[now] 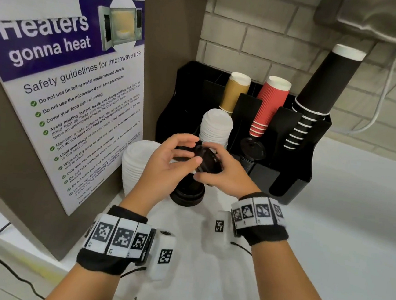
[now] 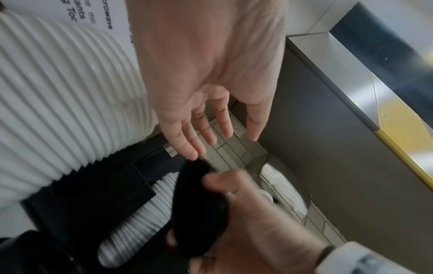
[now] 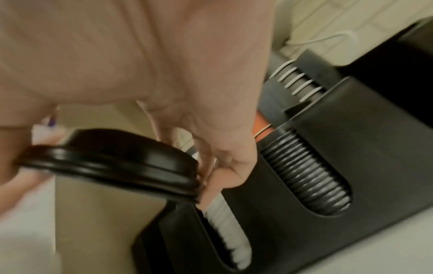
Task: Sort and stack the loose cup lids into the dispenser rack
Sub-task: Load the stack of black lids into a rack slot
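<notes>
Between our two hands sits a black lid, held in the air just in front of the dispenser rack and above a short stack of black lids on the counter. Our right hand pinches its rim between thumb and curled fingers. Our left hand has fingers loosely spread, their tips seemingly touching the lid, though blur makes that uncertain. White lids and black ones fill the rack's slots; another white stack stands left.
</notes>
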Demonstrator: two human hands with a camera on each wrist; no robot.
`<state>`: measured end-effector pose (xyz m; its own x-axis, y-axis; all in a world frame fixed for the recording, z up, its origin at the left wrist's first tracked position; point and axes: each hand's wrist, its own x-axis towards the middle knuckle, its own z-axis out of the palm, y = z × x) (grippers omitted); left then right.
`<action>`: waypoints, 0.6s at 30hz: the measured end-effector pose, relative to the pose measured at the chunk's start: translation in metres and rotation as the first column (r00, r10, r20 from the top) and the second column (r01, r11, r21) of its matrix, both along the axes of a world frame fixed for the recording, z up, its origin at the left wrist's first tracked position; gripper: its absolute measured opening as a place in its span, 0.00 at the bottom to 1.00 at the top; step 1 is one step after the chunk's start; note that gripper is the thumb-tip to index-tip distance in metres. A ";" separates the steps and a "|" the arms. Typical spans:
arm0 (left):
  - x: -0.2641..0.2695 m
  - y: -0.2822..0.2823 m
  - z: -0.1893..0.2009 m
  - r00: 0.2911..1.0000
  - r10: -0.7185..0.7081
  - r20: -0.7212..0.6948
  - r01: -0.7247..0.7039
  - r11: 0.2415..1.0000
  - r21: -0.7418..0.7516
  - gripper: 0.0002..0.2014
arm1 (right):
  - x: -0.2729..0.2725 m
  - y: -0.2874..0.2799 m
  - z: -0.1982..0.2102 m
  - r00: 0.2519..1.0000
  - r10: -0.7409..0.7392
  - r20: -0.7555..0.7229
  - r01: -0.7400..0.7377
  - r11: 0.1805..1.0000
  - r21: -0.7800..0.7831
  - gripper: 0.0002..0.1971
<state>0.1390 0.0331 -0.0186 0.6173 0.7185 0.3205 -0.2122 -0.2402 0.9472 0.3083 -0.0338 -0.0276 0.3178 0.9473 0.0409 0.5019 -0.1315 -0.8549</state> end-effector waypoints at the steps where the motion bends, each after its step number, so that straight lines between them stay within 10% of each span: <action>1: 0.002 -0.001 -0.002 1.000 -0.009 -0.017 0.009 1.000 0.013 0.23 | -0.001 -0.007 0.004 0.995 -0.002 -0.103 0.007 0.999 0.053 0.35; 7: 0.009 -0.006 -0.008 0.965 -0.246 -0.090 0.244 0.969 -0.030 0.48 | -0.010 -0.042 0.020 0.946 0.079 -0.314 -0.025 0.985 0.173 0.33; 18: 0.007 -0.009 -0.010 0.943 -0.324 -0.076 0.323 0.946 -0.031 0.44 | -0.005 -0.064 0.029 0.936 0.102 -0.337 -0.052 0.986 0.156 0.33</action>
